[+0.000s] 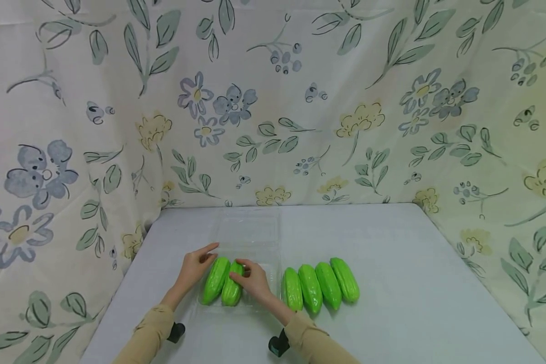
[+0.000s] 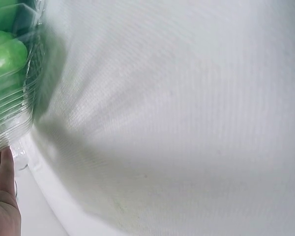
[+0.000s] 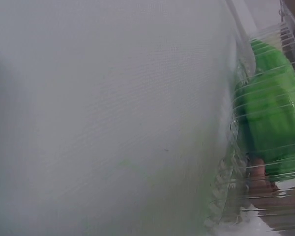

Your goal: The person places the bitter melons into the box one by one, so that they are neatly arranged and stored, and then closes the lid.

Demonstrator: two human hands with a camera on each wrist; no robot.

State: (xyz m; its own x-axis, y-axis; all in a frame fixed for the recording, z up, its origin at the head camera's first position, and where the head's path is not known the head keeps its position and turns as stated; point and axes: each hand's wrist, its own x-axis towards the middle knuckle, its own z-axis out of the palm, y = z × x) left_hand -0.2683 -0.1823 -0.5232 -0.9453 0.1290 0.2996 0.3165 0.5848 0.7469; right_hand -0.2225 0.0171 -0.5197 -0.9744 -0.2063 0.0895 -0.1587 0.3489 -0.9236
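Observation:
Two bright green cucumbers lie side by side in a clear plastic clamshell box (image 1: 273, 270), its lid (image 1: 249, 228) folded open toward the back. My right hand (image 1: 256, 282) pinches the upper end of the right-hand cucumber (image 1: 230, 293) between thumb and fingers. In the right wrist view that cucumber (image 3: 273, 115) shows through the ribbed wall, fingertips (image 3: 257, 172) at its end. At the box's left side, by the upper end of the left cucumber (image 1: 216, 282), is my left hand (image 1: 194, 268). Its straight fingers (image 2: 6, 169) meet the box wall in the left wrist view.
Several more green cucumbers (image 1: 329, 285) lie in a row on the white tabletop (image 1: 405, 263), just right of the box. A floral cloth (image 1: 273, 111) hangs behind and at both sides of the table. Dark wrist devices (image 1: 279, 344) sit under both sleeves.

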